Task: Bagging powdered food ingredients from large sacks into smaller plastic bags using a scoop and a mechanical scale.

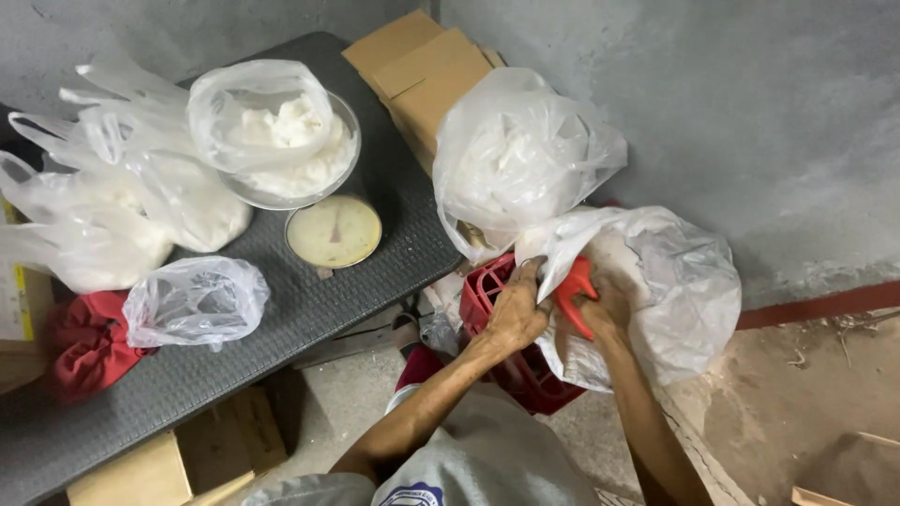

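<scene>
My left hand [517,309] grips the edge of a large clear plastic bag [675,290] that holds white powdery stuff, pinching the plastic near its mouth. My right hand [600,314] reaches into or under the same bag, half hidden by the plastic, beside a red plastic piece [574,292]. Both hands work over a red plastic crate [487,295] on the floor. A second tied bag [516,155] of white stuff rests just behind the crate.
A dark grey table [309,309] at left carries a dial scale [334,230] whose bowl [349,169] holds a bag of white stuff, several more filled bags [112,215], an emptier bag [195,302] and a red cloth [89,347]. Cardboard boxes [422,66] lean on the grey wall.
</scene>
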